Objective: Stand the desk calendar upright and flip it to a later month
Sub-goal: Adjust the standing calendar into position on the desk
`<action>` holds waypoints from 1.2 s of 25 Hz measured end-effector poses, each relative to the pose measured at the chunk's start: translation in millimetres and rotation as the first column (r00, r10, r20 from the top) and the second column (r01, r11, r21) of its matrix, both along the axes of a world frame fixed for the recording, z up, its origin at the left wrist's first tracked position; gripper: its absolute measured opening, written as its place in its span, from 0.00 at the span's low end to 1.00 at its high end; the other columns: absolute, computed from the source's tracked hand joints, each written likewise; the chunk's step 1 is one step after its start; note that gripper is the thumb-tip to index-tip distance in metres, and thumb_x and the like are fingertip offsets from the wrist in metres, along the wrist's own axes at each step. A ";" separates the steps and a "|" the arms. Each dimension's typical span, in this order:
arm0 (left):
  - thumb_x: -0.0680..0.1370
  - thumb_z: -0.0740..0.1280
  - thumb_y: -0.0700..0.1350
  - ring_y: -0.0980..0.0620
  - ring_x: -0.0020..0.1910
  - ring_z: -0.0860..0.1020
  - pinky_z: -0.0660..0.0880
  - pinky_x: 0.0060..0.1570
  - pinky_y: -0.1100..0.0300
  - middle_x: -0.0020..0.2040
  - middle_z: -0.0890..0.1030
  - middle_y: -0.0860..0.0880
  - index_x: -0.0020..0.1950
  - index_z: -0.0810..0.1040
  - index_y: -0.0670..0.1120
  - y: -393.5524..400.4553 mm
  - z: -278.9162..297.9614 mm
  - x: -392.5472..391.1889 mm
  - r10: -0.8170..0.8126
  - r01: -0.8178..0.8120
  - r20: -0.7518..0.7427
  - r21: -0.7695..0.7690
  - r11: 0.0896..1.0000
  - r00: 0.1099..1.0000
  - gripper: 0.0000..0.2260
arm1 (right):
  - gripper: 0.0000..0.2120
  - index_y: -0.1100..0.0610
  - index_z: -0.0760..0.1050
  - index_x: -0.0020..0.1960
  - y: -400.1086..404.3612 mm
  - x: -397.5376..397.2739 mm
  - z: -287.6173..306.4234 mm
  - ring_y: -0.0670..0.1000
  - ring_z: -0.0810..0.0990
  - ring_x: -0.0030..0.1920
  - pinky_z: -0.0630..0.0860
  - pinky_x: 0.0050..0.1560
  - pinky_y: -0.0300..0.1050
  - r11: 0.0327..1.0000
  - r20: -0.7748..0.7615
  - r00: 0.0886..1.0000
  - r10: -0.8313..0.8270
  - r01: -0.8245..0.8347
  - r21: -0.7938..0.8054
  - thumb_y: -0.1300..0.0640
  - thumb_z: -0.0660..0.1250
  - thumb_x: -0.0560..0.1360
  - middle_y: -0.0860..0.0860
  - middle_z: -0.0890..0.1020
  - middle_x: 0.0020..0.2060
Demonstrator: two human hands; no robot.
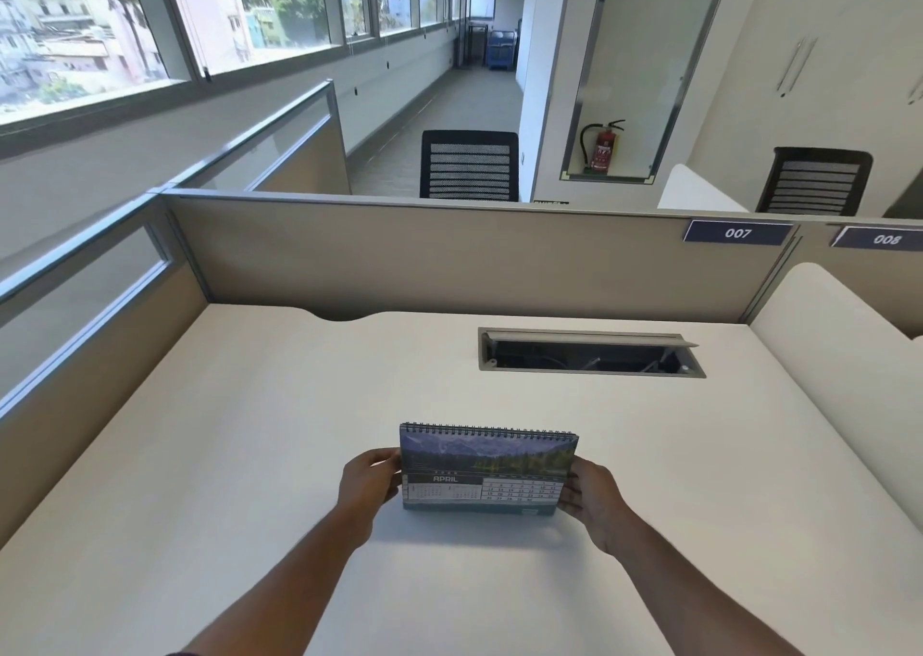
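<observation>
The desk calendar (487, 468) stands upright on the white desk (249, 455), near its front middle. Its wire spiral runs along the top edge. The facing page shows a mountain-lake photo above the word APRIL and a date grid. My left hand (368, 480) grips the calendar's left edge, fingers wrapped onto the side. At the opposite edge, my right hand (589, 498) holds the calendar too. Its bottom edge rests on or just above the desk; I cannot tell which.
An open cable tray slot (592, 355) is set into the desk behind the calendar. Beige partition walls (449, 255) close the back and left. A rounded white divider (839, 355) rises at the right. Office chairs (468, 165) stand beyond the partition.
</observation>
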State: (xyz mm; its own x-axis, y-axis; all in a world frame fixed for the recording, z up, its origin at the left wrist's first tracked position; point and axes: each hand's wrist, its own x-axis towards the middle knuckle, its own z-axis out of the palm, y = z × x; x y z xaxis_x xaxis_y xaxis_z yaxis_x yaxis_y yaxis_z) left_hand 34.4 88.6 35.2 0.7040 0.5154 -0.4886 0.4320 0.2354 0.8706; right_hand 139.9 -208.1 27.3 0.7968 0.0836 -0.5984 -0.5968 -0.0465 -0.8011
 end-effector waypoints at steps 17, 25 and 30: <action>0.79 0.60 0.42 0.47 0.48 0.79 0.72 0.45 0.54 0.48 0.86 0.43 0.48 0.83 0.46 65.5 20.5 13.6 0.109 -0.109 -0.004 -0.001 0.994 0.994 0.11 | 0.15 0.59 0.82 0.43 93.8 19.6 19.6 0.54 0.86 0.38 0.80 0.46 0.47 0.997 0.061 0.996 0.071 -0.070 -0.021 0.53 0.60 0.79 0.55 0.89 0.37; 0.82 0.56 0.43 0.49 0.45 0.78 0.72 0.41 0.54 0.45 0.84 0.46 0.46 0.81 0.48 123.0 36.7 47.1 0.149 -0.150 0.037 0.010 0.989 0.988 0.14 | 0.16 0.57 0.83 0.43 163.2 55.8 29.8 0.54 0.86 0.42 0.80 0.46 0.46 0.996 0.094 0.991 0.091 -0.092 0.001 0.50 0.61 0.80 0.55 0.89 0.40; 0.83 0.55 0.44 0.50 0.45 0.78 0.72 0.41 0.54 0.45 0.84 0.46 0.46 0.80 0.48 161.3 37.7 78.0 0.117 -0.118 0.027 0.037 0.992 0.993 0.15 | 0.17 0.55 0.82 0.42 203.3 85.9 29.4 0.53 0.86 0.42 0.79 0.45 0.44 0.995 0.096 0.990 0.103 -0.103 -0.003 0.48 0.60 0.80 0.53 0.89 0.39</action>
State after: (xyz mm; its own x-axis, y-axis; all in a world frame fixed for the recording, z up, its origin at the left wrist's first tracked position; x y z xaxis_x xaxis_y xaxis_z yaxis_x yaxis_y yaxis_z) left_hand 112.4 249.8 72.9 0.6489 0.6134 -0.4501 0.3819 0.2491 0.8900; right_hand 225.7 -4.8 56.7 0.8374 0.1694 -0.5196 -0.5094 -0.1025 -0.8544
